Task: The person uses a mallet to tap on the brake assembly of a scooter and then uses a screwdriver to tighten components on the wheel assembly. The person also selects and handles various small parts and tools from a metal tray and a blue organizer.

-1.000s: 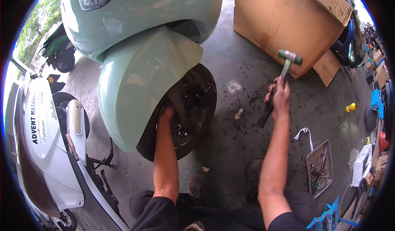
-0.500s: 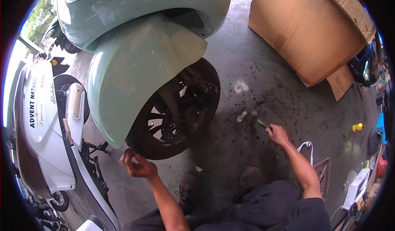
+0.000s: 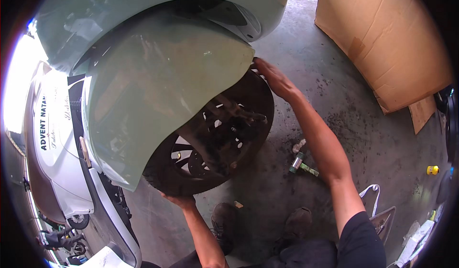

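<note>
A black-tyred scooter wheel [image 3: 252, 141] with a dark multi-spoke rim stands under a pale green front fender [image 3: 158, 77]. My left hand [image 3: 180, 200] holds the bottom of the tyre, its fingertips partly hidden beneath it. My right hand [image 3: 275, 79] grips the tyre at its far upper right, close to the fender's pointed tip; some fingers are hidden behind the edge. On the floor right of the wheel lies a mallet [image 3: 297, 163] with a green-ended head and a mottled green handle, beneath my right forearm.
Above the fender is the pale green front bodywork [image 3: 119, 15]. A white scooter [image 3: 62, 158] stands close on the left. A large cardboard box [image 3: 382, 38] is at the far right, with a yellow bottle [image 3: 432, 170] nearer. A grey tray-like object [image 3: 382, 224] lies by my right leg.
The mallet has left my right hand and lies on the floor. My right hand has moved up to the tyre, my left to its underside. Fender and wheel appear larger in view.
</note>
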`<state>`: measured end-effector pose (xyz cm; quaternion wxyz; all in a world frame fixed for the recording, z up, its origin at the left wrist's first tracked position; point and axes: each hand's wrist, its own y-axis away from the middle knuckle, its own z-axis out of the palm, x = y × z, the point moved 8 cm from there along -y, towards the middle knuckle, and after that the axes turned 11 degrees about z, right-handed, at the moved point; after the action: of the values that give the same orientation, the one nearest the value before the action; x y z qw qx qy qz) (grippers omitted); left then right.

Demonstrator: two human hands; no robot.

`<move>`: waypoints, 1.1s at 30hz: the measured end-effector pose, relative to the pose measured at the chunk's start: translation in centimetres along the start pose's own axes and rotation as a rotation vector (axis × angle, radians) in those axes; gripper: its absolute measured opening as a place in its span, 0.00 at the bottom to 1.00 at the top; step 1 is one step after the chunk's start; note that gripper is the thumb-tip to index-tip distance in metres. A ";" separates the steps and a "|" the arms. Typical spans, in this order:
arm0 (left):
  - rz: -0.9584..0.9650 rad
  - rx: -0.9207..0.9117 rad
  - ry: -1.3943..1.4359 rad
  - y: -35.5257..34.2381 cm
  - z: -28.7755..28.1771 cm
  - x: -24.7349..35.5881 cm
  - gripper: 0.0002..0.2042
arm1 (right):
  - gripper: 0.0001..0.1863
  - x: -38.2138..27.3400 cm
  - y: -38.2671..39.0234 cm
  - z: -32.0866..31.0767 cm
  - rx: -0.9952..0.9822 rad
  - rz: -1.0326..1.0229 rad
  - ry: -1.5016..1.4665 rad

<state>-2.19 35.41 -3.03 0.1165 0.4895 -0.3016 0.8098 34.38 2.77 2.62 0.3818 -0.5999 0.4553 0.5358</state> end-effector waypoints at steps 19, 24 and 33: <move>-0.209 0.230 -0.174 -6.0 1.5 4.4 0.30 | 0.36 10.3 1.5 2.7 0.008 0.419 -0.531; -0.147 0.187 -0.201 -6.3 1.5 4.7 0.30 | 0.34 9.9 1.8 2.6 0.026 0.365 -0.480; -0.118 0.161 -0.202 -6.4 -0.2 4.0 0.29 | 0.21 2.5 10.0 0.5 0.243 -0.128 -0.183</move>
<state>-1.22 40.22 2.72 0.0932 0.5933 -0.2165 0.7697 24.72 -0.05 0.35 0.5247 -0.5260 0.4408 0.5037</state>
